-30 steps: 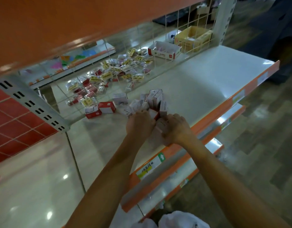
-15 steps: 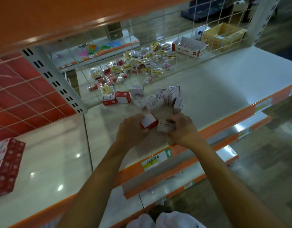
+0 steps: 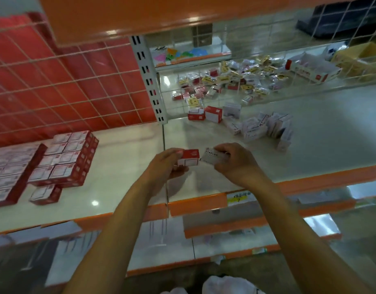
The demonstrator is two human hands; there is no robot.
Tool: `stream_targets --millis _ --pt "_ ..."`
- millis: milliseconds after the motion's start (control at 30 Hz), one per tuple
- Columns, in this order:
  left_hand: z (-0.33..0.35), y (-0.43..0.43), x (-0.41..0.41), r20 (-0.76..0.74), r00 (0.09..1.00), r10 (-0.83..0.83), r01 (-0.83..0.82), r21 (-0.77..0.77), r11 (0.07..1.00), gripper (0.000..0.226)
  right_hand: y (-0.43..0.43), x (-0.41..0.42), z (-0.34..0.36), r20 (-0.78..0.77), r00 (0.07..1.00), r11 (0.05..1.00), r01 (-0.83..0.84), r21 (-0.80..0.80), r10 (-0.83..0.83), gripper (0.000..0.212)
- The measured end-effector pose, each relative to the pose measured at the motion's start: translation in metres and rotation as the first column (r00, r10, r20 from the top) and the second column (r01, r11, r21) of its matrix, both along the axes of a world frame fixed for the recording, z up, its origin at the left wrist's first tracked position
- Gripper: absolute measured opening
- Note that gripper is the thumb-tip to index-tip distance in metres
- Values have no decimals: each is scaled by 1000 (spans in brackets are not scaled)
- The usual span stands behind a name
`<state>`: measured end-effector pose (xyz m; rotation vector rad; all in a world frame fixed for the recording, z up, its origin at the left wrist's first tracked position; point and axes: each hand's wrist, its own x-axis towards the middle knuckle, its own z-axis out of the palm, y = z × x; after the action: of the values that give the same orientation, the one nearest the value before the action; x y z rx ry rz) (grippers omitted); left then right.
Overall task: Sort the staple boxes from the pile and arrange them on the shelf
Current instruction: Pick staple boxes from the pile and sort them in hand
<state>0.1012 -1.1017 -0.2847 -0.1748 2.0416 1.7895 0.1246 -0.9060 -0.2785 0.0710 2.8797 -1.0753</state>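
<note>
Nearest to us, our left hand (image 3: 168, 164) is closed around a red-and-white staple box (image 3: 188, 157), thumb on top and fingers beneath, holding it above the pale shelf (image 3: 127, 179). Just beside it, our right hand (image 3: 235, 161) grips a white staple box (image 3: 213, 157) (the word "STAPLES" reads along its face), pinched between thumb and fingertips. The two boxes sit nearly end to end, almost touching, over the front part of the shelf behind its orange edge (image 3: 322, 179).

Off to the left lies a neat block of red boxes (image 3: 66, 159) in rows, with one loose red box (image 3: 45, 194) in front of it. Further back on the right is the pile (image 3: 261, 128) of white boxes, some upright, some tipped, and two red boxes (image 3: 205, 113) next to the slotted upright post (image 3: 151, 81). Beyond the wire grid (image 3: 55, 77) we see small packets (image 3: 229, 81) scattered on another shelf.
</note>
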Motion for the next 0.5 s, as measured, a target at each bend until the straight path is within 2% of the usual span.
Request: stream_targets --millis 167,267,400,500 --pt "1 -51 16 111 980 162 -168 45 985 36 -54 6 4 5 996 995 -90 -39 90 48" --pt "2 -84 28 66 984 164 -166 24 986 40 -88 11 7 -13 990 989 -142 -29 142 48" --pt "6 -130 48 5 975 222 -222 39 974 26 -135 22 11 -43 981 980 -192 -51 190 50" --pt "7 -163 61 0 971 241 -240 56 969 25 -169 33 13 -69 975 974 -218 -68 213 50"
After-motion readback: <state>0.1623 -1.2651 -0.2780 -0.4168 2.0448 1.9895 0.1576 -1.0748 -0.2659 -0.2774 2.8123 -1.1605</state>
